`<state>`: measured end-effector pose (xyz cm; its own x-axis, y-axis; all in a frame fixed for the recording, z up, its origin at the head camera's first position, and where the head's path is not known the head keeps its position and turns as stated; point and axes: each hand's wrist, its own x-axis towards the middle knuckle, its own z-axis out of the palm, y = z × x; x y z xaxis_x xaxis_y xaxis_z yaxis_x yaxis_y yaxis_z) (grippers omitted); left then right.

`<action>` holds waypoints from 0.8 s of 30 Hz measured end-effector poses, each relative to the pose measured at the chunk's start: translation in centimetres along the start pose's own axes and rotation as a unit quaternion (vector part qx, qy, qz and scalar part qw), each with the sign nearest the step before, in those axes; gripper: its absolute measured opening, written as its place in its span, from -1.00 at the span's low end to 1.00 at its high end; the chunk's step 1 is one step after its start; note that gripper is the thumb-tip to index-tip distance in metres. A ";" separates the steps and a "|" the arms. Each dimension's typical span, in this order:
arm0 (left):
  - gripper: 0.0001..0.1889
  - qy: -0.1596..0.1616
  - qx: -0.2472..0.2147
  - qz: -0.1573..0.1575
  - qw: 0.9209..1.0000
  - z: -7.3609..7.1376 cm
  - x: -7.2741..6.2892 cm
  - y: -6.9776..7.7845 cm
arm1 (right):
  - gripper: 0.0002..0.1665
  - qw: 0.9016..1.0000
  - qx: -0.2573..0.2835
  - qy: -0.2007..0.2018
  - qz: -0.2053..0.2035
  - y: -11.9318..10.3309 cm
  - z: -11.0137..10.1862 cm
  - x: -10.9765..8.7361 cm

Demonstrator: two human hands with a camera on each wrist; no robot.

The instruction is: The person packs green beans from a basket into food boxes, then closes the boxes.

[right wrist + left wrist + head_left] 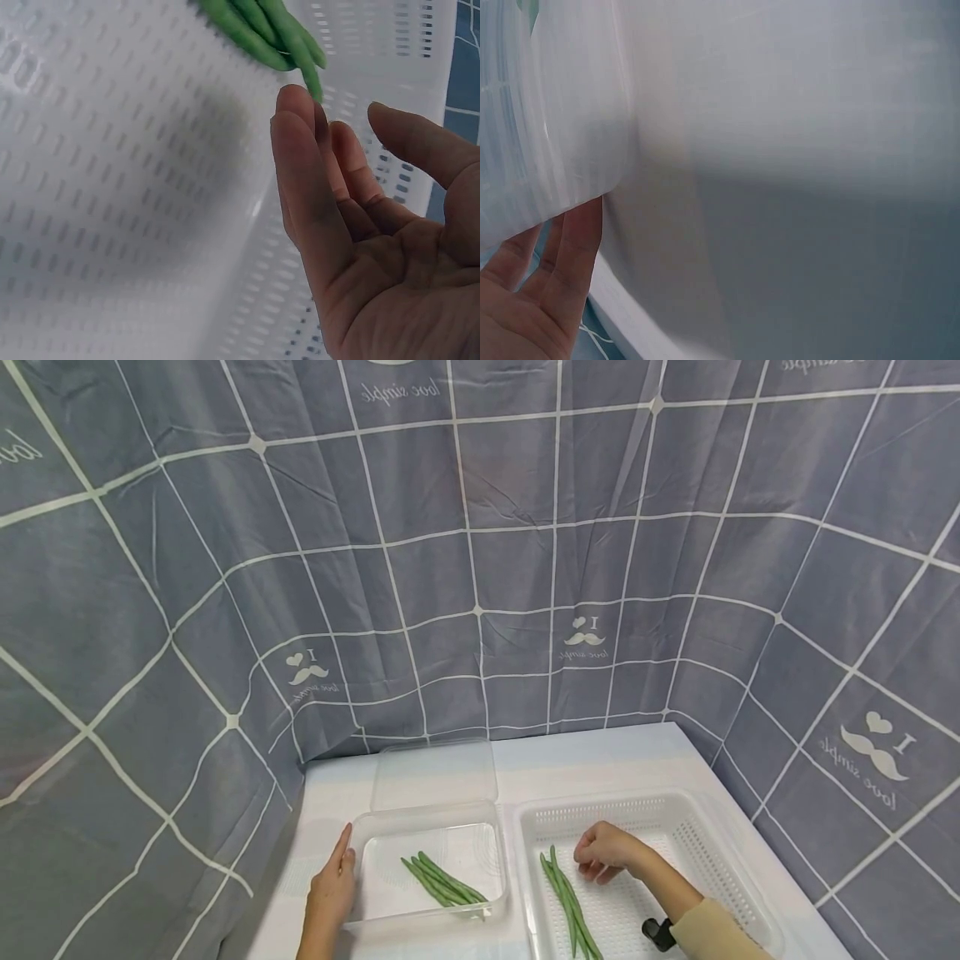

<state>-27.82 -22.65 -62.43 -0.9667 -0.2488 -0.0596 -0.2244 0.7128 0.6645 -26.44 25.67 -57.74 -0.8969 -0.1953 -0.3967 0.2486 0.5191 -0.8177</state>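
In the head view, my left hand [330, 889] rests against the left side of a clear plastic container [420, 818], its fingers fairly straight. A small bunch of green beans [444, 882] lies inside that container. The left wrist view shows the fingers [577, 244] at the container's lower edge. Over a white perforated basket [626, 906], my right hand [606, 853] hovers with loosely bent fingers and holds nothing. Several more green beans [567, 902] lie along the basket's left part. In the right wrist view, the bean ends [266, 34] appear just beyond the fingertips [294, 97].
A flat clear lid [435, 777] lies behind the container on the white table [585, 760]. Grey checked curtains [510, 568] enclose the back and sides. A small black device [660, 934] sits at the right wrist, by the beige sleeve [712, 931].
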 end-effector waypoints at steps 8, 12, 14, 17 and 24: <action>-0.41 0.001 0.000 -0.001 1.000 0.0 0.0 -0.1 | -0.85 1.000 -0.004 -0.014 0.007 1.1 1.1 0.4; -0.41 0.002 -0.001 0.002 1.000 0.1 0.0 -0.1 | -0.83 1.000 -0.019 -0.017 0.003 1.1 1.9 0.8; -0.41 0.001 -0.001 0.004 1.000 0.0 0.0 -0.1 | -0.82 1.000 -0.027 -0.015 0.000 1.0 2.3 0.8; -0.41 -0.001 -0.002 0.006 1.000 0.0 0.0 -0.1 | -0.81 0.999 -0.036 -0.009 -0.001 0.8 2.8 0.9; -0.41 0.002 0.003 0.005 1.000 0.0 0.1 -0.3 | -0.77 0.997 -0.073 0.019 0.004 0.3 3.8 1.2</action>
<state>-27.83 -22.88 -62.64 -0.9687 -0.2430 -0.0500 -0.2146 0.7199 0.6601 -26.03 22.45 -60.05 -0.9088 -0.1611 -0.3849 0.2026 0.6361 -0.7445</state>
